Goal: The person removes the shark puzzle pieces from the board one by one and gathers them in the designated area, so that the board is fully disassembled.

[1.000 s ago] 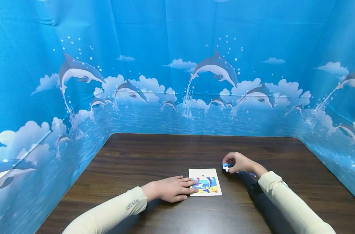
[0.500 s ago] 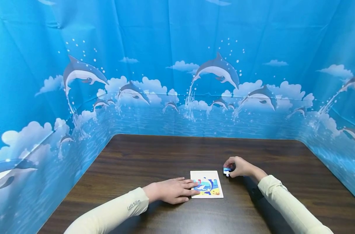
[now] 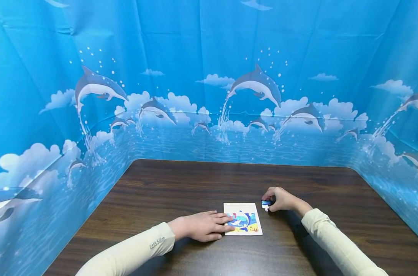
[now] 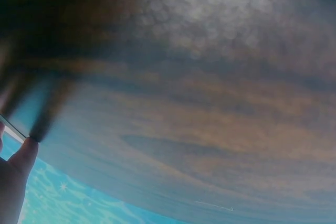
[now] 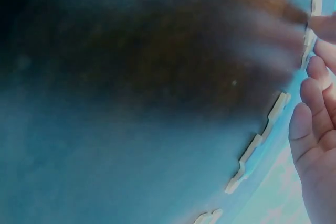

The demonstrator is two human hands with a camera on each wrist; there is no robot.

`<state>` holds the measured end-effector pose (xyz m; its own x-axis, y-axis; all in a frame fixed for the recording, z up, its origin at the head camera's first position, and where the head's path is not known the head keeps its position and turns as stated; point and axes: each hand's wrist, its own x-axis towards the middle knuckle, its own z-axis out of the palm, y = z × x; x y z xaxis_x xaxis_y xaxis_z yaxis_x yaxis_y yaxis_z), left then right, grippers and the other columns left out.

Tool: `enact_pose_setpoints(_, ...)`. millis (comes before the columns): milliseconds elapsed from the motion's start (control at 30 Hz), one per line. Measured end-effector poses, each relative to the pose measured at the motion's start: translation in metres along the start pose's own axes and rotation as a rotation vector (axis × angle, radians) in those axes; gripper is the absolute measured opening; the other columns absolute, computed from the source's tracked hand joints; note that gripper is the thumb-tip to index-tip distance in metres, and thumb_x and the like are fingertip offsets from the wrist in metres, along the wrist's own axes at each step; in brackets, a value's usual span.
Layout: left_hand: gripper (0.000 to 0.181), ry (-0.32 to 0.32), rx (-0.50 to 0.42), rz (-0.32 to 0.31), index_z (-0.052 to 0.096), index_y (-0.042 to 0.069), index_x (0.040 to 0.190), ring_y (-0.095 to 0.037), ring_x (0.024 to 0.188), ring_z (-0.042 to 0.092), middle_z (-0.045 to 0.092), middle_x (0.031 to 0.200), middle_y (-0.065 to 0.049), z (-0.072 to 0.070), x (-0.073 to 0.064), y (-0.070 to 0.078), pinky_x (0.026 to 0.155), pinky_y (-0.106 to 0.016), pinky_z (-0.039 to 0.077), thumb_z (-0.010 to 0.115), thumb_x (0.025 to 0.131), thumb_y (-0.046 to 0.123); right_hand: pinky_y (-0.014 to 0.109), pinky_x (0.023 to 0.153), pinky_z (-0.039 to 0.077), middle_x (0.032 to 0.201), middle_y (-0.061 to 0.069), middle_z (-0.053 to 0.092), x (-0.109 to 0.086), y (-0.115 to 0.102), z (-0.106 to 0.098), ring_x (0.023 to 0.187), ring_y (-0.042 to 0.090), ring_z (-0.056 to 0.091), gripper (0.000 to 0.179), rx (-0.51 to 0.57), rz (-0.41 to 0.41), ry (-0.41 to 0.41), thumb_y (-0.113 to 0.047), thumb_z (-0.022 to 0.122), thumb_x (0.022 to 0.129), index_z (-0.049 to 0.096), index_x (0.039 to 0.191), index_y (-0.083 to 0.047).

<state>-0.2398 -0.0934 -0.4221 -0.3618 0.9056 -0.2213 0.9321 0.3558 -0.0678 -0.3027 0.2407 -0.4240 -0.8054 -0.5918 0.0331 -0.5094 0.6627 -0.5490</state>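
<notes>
At the far left, and round behind the surface (image 3: 181, 180), a blue curtain (image 3: 181, 80) printed with leaping dolphins, clouds and water is hung. From the lower left a cream sleeve (image 3: 133, 247), marked with dark lettering, is extended. The left hand (image 3: 200, 227) is laid palm down, its fingers straight and slightly apart, with the tips rested on the left part of a square puzzle board (image 3: 240, 207). The board is laid flat near the middle of the surface; its lower part is covered by a blue, yellow and red dolphin picture, and a pale strip is left along its far side. Just beyond the board's right edge, and apart from it, a blue and white puzzle piece (image 3: 265, 204) is pinched between the curled fingers and thumb of the right hand (image 3: 285, 200). To the right, that forearm is covered by a second cream sleeve (image 3: 338, 238). In the right wrist view, further pieces (image 5: 257, 142) are seen edge-on below the fingers, lying flat on the surface; their faces are hidden.
</notes>
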Motion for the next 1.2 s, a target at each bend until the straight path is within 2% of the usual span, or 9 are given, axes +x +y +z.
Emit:
enact_pose_setpoints(200,0.049,-0.005,-0.015,-0.006,0.02,0.03,0.151,-0.016,0.146,0.02,0.019,0.158,0.001,-0.001,-0.001,0.001,0.115,-0.04,0.027,0.03,0.103,0.034,0.025,0.069,0.046,0.095,0.008,0.064,-0.001,-0.003,0.001,0.081,0.015,0.051,0.027,0.028,0.054,0.048,-0.007,0.074,0.073,0.069,0.099,-0.002)
enact_pose_setpoints(433,0.049,-0.018,-0.04,-0.01,0.02,0.03,0.151,-0.016,0.146,0.019,0.019,0.158,0.0,-0.003,0.0,0.001,0.115,-0.041,0.026,0.03,0.103,0.035,0.031,0.078,0.048,0.109,0.021,0.064,0.0,-0.006,0.005,0.095,0.029,0.056,0.039,0.278,0.146,0.218,-0.011,0.073,0.077,0.063,0.112,0.004)
enact_pose_setpoints(567,0.049,-0.01,-0.036,-0.011,0.021,0.03,0.15,-0.016,0.146,0.02,0.019,0.158,0.0,-0.003,0.001,0.001,0.115,-0.041,0.027,0.031,0.103,0.035,0.035,0.085,0.049,0.119,0.023,0.06,0.001,-0.007,0.009,0.108,0.035,0.056,0.045,0.372,0.204,0.328,-0.013,0.072,0.08,0.058,0.12,0.003)
enact_pose_setpoints(700,0.049,-0.007,-0.038,-0.012,0.021,0.03,0.15,-0.016,0.146,0.02,0.02,0.158,0.0,-0.004,0.002,0.0,0.115,-0.041,0.027,0.032,0.103,0.035,0.033,0.088,0.049,0.124,0.024,0.057,0.003,-0.013,0.013,0.109,0.03,0.056,0.051,0.5,0.276,0.414,-0.017,0.071,0.083,0.054,0.127,0.002)
enact_pose_setpoints(800,0.049,-0.011,-0.046,-0.013,0.021,0.03,0.15,-0.015,0.146,0.02,0.019,0.158,0.0,-0.003,0.002,0.0,0.115,-0.041,0.027,0.032,0.103,0.035,0.029,0.088,0.05,0.129,0.023,0.053,0.003,-0.02,0.016,0.106,0.017,0.056,0.058,0.609,0.33,0.437,-0.025,0.07,0.084,0.049,0.132,0.001)
enact_pose_setpoints(933,0.049,-0.012,-0.057,-0.012,0.021,0.03,0.15,-0.015,0.145,0.021,0.019,0.158,0.0,-0.002,0.002,0.0,0.115,-0.041,0.027,0.032,0.103,0.035,0.032,0.093,0.051,0.132,0.022,0.049,0.004,-0.027,0.02,0.102,0.006,0.055,0.063,0.74,0.357,0.451,-0.026,0.069,0.085,0.044,0.135,0.002)
enact_pose_setpoints(1067,0.05,-0.012,-0.058,-0.012,0.021,0.03,0.15,-0.016,0.145,0.022,0.019,0.158,0.0,-0.003,0.002,0.0,0.115,-0.042,0.027,0.032,0.103,0.035,0.036,0.097,0.049,0.132,0.022,0.048,0.004,-0.03,0.022,0.103,0.007,0.053,0.061,0.761,0.357,0.456,-0.024,0.068,0.086,0.043,0.136,0.0)
enact_pose_setpoints(1200,0.049,-0.011,-0.058,-0.013,0.022,0.03,0.15,-0.016,0.145,0.022,0.019,0.158,0.0,-0.004,0.003,-0.002,0.115,-0.042,0.027,0.033,0.102,0.034,0.035,0.097,0.048,0.133,0.022,0.048,0.004,-0.034,0.024,0.105,0.01,0.053,0.057,0.739,0.337,0.45,-0.02,0.066,0.088,0.043,0.136,0.0)
